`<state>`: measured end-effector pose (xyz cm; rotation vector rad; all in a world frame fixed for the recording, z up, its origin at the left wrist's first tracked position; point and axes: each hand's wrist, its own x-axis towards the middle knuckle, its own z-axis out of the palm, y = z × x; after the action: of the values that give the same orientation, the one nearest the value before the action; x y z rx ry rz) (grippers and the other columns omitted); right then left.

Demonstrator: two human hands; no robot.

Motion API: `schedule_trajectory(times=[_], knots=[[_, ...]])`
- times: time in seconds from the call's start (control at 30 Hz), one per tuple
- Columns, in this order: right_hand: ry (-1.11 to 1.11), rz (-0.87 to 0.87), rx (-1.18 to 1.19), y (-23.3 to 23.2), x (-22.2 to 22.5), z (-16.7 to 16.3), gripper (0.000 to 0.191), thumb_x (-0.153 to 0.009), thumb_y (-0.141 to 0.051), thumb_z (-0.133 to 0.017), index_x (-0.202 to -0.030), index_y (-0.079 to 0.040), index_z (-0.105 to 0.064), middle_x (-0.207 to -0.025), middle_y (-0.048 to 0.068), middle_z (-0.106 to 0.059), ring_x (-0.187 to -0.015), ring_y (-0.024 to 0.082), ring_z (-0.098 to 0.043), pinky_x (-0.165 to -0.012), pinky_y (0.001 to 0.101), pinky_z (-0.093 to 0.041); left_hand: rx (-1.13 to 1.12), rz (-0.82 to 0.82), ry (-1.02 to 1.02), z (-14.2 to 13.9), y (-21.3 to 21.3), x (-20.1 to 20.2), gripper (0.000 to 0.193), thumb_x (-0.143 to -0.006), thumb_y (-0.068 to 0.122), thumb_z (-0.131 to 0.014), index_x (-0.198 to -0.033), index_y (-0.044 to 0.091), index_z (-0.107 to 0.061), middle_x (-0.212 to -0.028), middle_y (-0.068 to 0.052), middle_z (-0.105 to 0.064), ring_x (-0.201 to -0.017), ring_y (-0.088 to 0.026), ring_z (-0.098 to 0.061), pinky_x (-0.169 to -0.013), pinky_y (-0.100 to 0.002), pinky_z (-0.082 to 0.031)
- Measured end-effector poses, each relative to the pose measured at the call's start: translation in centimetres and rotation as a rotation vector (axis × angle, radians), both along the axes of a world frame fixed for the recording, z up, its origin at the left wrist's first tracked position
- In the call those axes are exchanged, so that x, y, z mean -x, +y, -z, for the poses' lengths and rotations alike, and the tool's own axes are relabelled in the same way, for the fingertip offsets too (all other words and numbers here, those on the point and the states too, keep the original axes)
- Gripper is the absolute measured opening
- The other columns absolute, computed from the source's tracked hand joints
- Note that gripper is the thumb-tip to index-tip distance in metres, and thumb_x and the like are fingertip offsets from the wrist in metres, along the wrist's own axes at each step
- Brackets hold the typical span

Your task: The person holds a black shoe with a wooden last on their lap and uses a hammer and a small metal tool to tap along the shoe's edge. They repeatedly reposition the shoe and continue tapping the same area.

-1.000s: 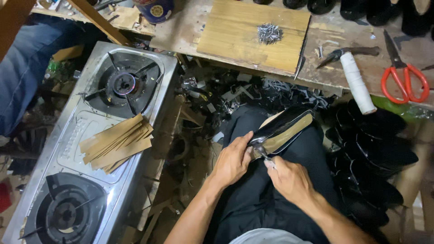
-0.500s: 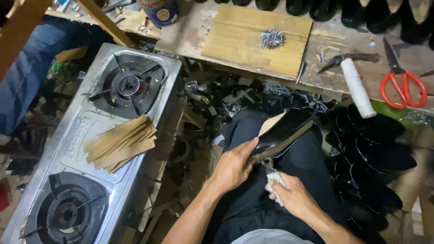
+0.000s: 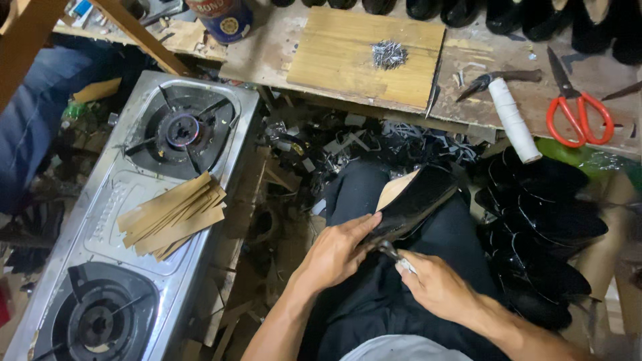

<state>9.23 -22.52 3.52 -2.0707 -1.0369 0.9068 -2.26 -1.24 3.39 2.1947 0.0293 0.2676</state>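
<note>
A glossy black shoe upper (image 3: 420, 199) with a tan insole showing at its far side rests over my lap. My left hand (image 3: 336, 249) grips its near end. My right hand (image 3: 435, 284) holds a small metal tool (image 3: 393, 255) whose jaws meet the shoe's near edge, just beside my left thumb. The tool's handles are hidden inside my right fist.
A two-burner steel stove (image 3: 140, 200) stands at the left with a stack of tan strips (image 3: 172, 214) on it. The workbench ahead carries a wooden board (image 3: 348, 53) with a pile of small nails (image 3: 388, 53), a white roll (image 3: 512, 119), pliers and red-handled scissors (image 3: 578, 110). Black shoe uppers (image 3: 548, 220) are piled at my right.
The shoe has tipped and swung a little to the right over my lap. My right hand has drawn back toward me with the tool at the shoe's near edge.
</note>
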Motion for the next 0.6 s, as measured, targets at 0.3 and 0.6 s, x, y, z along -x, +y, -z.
schedule_trajectory(times=[0.3,0.6], knots=[[-0.646,-0.22,-0.143,5.1,-10.3,-8.6,0.041,-0.083,-0.017,-0.066,-0.123,-0.005,-0.065,-0.087,0.018,-0.067,-0.074,0.038,-0.068,-0.066,0.0477,-0.055,0.224,-0.061,0.223,1.0,1.9,0.6,0.063,-0.085,0.002,-0.069,-0.145,0.007,-0.054,-0.133,-0.022,-0.065,-0.118,-0.036,-0.067,-0.097,-0.039,-0.054],[-0.975,-0.017,0.392,18.8,-20.5,-13.0,0.035,-0.097,-0.011,-0.055,-0.13,-0.001,-0.064,-0.1,0.025,-0.072,-0.088,0.041,-0.071,-0.078,0.0545,-0.054,0.312,-0.331,0.457,1.0,-0.1,0.7,0.075,-0.083,0.025,-0.078,-0.15,0.012,-0.05,-0.096,-0.027,-0.072,-0.088,-0.036,-0.073,-0.084,-0.039,-0.055]])
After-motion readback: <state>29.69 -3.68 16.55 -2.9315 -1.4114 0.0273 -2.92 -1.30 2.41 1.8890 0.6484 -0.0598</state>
